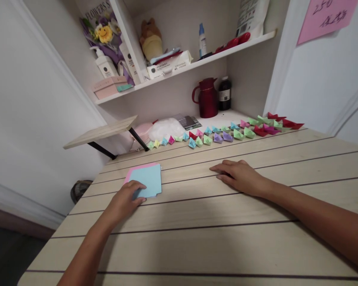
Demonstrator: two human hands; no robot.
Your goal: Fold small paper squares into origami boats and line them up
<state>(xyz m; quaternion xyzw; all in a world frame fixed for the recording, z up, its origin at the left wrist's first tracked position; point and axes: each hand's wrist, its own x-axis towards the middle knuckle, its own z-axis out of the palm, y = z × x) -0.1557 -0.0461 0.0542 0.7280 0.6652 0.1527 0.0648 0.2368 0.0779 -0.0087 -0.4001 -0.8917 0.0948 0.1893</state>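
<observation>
Clock positions are read from the middle of the worktop (256,246). The two hands are well apart. The left hand (127,200) rests at about 9 o'clock on the near corner of the paper stack (147,176), thumb and fingers parted; this would steady the sheets, though no firm pinch is evident. The stack lies at 10 o'clock, light blue uppermost with pink showing beneath, apparently kept within that hand's reach. The right hand (241,174) lies at 2 o'clock, holding nothing, fingers loosely extended, seemingly for support. Paper boats (227,136) in several colours line the far edge from 11 to 2 o'clock, presumably ranged there out of the hands' way.

Surface: pale slats, wood-grained, with dark seams running across. Room: a raised stand (104,133) at 10 o'clock; a red jug (208,99) and dark bottle (224,94) towards 1 o'clock, beneath a white shelf (241,47); a handwritten pink note (328,20) between 1 and 2.
</observation>
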